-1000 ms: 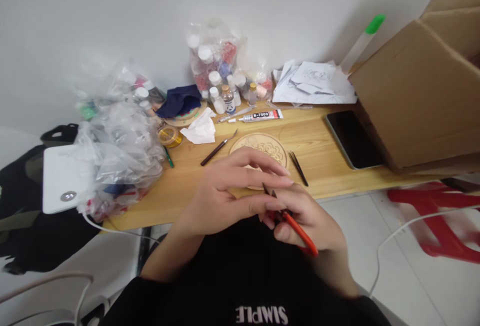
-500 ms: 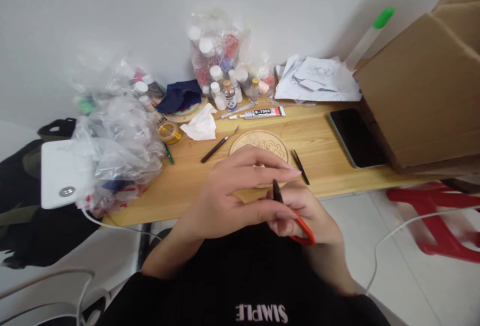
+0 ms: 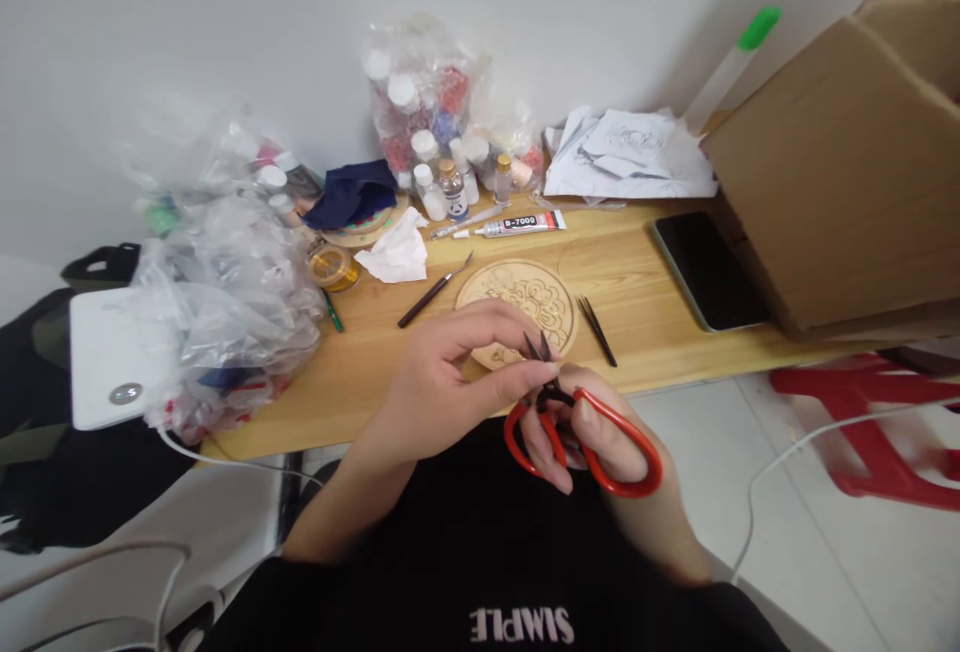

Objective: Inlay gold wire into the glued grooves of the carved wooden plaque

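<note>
A pair of scissors point(image 3: 621, 469) with red handles and dark blades is in my right hand point(image 3: 604, 422), its fingers and thumb through the loops. The blades stand a little apart, tips pointing up and away from me. My left hand point(image 3: 450, 382) is pinched beside the blades, thumb toward the curled fingers; whatever it may hold is too small or hidden to make out. Behind the hands lies a round wooden board point(image 3: 551, 304) with a gold flower pattern, partly covered by my left hand. Black tweezers point(image 3: 597, 331) rest right of the board.
A dark-handled craft knife point(image 3: 435, 292) and crumpled tissue point(image 3: 395, 250) lie left of the board. Behind it are a glue tube point(image 3: 521, 223) and small bottles point(image 3: 454, 192). A phone point(image 3: 709, 270) and cardboard box point(image 3: 832, 182) stand right, plastic bags point(image 3: 232, 277) left.
The scissors have turned in my right hand, from mostly hidden to blades parted and pointing up, fingers in the loops. My left hand's outstretched fingers have curled in toward the blades.
</note>
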`<state>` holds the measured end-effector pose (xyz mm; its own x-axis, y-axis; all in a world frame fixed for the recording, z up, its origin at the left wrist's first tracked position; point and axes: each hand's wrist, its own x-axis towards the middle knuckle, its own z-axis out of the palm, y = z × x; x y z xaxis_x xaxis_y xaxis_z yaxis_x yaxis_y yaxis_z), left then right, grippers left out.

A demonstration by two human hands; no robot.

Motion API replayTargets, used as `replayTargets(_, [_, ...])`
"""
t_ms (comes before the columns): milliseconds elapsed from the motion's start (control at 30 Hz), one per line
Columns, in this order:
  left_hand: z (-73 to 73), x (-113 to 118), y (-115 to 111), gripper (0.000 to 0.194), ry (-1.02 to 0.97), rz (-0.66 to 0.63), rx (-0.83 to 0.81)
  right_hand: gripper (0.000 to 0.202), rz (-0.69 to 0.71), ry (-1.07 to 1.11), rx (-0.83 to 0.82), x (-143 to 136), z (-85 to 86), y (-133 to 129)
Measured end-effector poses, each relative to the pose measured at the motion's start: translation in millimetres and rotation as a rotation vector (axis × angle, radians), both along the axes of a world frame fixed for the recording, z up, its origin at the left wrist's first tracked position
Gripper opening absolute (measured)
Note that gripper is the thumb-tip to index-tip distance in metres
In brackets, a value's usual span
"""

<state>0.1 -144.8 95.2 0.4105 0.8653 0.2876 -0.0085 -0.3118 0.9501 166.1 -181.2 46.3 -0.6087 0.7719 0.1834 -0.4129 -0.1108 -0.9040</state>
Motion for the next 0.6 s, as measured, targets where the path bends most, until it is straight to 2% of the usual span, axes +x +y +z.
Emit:
replayTargets(133, [-2.4,-0.5,-1.1,0.004,-0.013,0.005,-0.016,0.049,0.01,-0.029,-0.025,-1.0,1.6,-2.1])
replayTargets(300, [-5.0,0.1,-2.2,0.007,-0.026,0.024,-0.086,0.045,-0.082,-0.091,0.006,-3.0,9.1,-2.0])
replayTargets(433, [-6.5,1.6,-3.5,0.009,-0.056,0.047,-0.168,0.047,0.011,-0.1,0.033,-1.2,7.3,1.6])
replayTargets(600, [-7.6,3.8,-4.1,0.008,-0.117,0.079,-0.248,0.053,0.044,-0.082,0.006,-0.8,2.0,2.4])
